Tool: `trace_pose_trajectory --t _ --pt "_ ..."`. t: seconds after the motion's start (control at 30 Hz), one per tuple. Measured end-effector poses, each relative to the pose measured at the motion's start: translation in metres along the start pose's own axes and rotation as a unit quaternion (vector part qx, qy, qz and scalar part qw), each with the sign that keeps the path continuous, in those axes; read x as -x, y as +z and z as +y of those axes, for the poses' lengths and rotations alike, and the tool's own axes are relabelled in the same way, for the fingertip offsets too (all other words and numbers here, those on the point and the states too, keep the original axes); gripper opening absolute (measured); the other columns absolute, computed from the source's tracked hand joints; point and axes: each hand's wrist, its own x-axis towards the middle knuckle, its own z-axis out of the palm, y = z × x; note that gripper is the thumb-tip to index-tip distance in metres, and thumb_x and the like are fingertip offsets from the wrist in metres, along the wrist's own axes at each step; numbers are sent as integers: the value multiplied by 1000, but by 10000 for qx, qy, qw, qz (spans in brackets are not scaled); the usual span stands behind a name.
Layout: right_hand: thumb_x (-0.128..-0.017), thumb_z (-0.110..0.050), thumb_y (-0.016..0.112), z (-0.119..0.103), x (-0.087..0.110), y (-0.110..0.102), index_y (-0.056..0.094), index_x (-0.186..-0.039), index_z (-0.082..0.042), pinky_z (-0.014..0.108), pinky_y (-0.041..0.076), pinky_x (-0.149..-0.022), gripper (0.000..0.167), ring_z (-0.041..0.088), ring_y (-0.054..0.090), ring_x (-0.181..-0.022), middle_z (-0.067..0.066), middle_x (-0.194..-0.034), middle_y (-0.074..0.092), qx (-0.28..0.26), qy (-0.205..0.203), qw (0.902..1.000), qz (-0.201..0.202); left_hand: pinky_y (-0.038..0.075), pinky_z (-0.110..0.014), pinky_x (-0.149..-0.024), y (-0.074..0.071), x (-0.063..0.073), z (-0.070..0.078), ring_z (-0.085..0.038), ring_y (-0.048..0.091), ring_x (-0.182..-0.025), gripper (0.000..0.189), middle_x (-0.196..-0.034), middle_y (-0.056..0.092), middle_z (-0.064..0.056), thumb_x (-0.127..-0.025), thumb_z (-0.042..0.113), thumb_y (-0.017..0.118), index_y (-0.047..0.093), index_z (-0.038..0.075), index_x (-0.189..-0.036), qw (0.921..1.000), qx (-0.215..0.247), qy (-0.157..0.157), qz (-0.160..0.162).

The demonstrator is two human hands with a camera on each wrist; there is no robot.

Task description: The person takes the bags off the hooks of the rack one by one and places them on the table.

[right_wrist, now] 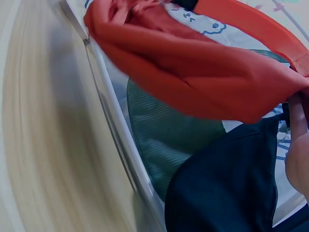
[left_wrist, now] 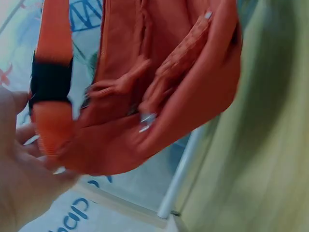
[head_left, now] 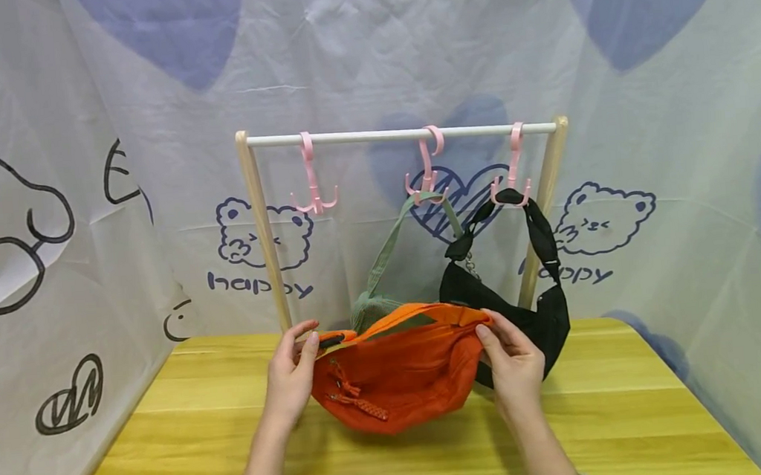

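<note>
1. The orange bag (head_left: 398, 378), centre of the head view, is matt woven cloth, softly creased, with corded zip pulls of the same orange; a small metal zip tab glints in the left wrist view.
2. Its orange strap (head_left: 400, 315) is flat ribbed webbing with a black matt plastic slider.
3. The green bag (head_left: 375, 306) behind looks like fine-ribbed matt cloth.
4. The black bag (head_left: 548, 321), right of centre, is smooth matt fabric with webbing.
5. The pink hooks (head_left: 313, 190) are smooth, slightly glossy plastic.
6. The rack (head_left: 261, 232) has pale bare wood posts and a smooth white bar.
7. The table (head_left: 169, 448) is yellow wood-grain with a soft sheen.
8. The printed backdrop (head_left: 47, 182) is thin, wrinkled cloth.
</note>
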Motion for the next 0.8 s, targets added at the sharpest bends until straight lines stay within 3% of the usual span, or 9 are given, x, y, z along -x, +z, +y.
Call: trace_pose_trajectory --t 0.1,0.2,0.37,0.53,0.67,0.8 --pt "-96 9 66 1 0 0 65 -126 16 26 63 -71 31 10 75 -87 1 -104 79 -215 -62 9997 -105 53 -44 -102 2 0 -9 -35 64 -121 40 -138 64 -19 -112 30 50 58 4 -142 9981 -358 -250 -426" --pt "-97 10 65 3 -2 -1 63 -125 19 22 62 -68 30 9 75 -88 3 -106 79 -390 -150 9990 -178 52 -54 -104 4 1 -15 -37 64 -121 42 -137 63 -21 -111 31 51 59 2 -140 9945 -600 -344 -788" --pt "-97 7 66 5 -4 -3 67 -124 15 19 60 -63 27 8 74 -84 4 -106 79 -361 -211 9991 -24 53 -51 -101 1 1 -21 -31 67 -114 39 -128 69 -18 -110 30 55 64 1 -134 9861 -741 -485 -1408" --pt "-98 6 66 6 -5 -5 65 -125 17 20 61 -66 30 9 75 -86 5 -107 79 -349 -200 9992 52 54 -50 -100 -5 0 -27 -34 63 -121 36 -130 68 -15 -106 26 64 66 2 -132 9742 -855 -604 -2001" --pt "-98 6 66 8 -5 -7 65 -126 17 20 61 -67 30 9 75 -87 5 -107 79 -405 -187 9990 29 54 -52 -101 -8 0 -35 -40 62 -123 38 -131 68 -18 -101 21 70 65 -1 -131 9644 -819 -458 -2471" --pt "-98 7 65 11 -5 -9 65 -126 17 19 61 -66 29 9 75 -87 4 -106 79 -372 -146 9992 71 50 -57 -106 -8 1 -40 -42 63 -122 36 -129 68 -22 -100 13 71 65 -4 -131 9585 -799 -241 -2727"
